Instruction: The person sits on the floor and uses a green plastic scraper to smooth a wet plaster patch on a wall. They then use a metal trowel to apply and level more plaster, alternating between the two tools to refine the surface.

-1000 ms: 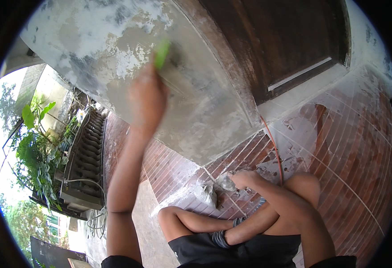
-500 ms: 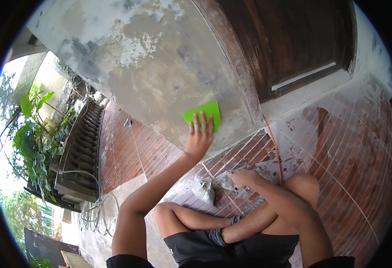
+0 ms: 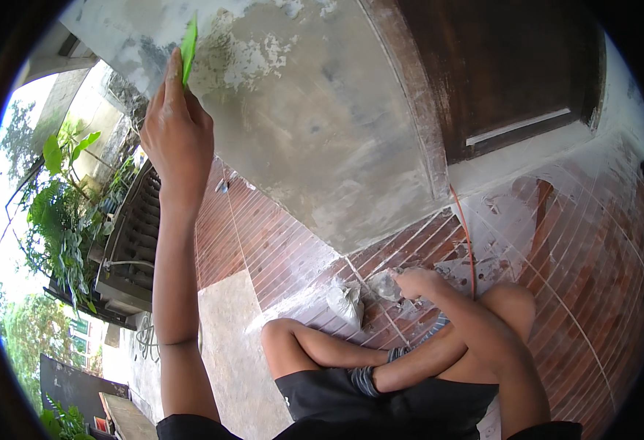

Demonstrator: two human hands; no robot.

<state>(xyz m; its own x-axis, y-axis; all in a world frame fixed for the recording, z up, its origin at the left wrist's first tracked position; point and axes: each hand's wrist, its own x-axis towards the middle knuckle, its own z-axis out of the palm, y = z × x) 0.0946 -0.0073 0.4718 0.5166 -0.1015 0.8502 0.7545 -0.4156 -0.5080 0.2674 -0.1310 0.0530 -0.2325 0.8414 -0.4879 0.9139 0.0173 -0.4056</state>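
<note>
My left hand (image 3: pixel 177 130) is closed on a flat green spreader (image 3: pixel 188 50), held edge-on high against the patchy grey and white wall (image 3: pixel 293 139) at its upper left. My right hand (image 3: pixel 419 282) is low at the centre right, fingers curled at a grey, smeared object (image 3: pixel 386 286) that I cannot make out, just above the floor. A crumpled whitish bag (image 3: pixel 345 302) lies beside it on the tiles. My crossed legs (image 3: pixel 421 367) are below.
A dark wooden door (image 3: pixel 520 66) is at the upper right. An orange cord (image 3: pixel 469 242) runs over dusty red tiles (image 3: pixel 571 264). To the left are a balustrade (image 3: pixel 135 242), plants (image 3: pixel 65 220) and a coiled hose (image 3: pixel 148 337).
My left hand and the green spreader swept down the wall to its lower middle, then moved up and left to the wall's top left. My right hand stays low by the bag.
</note>
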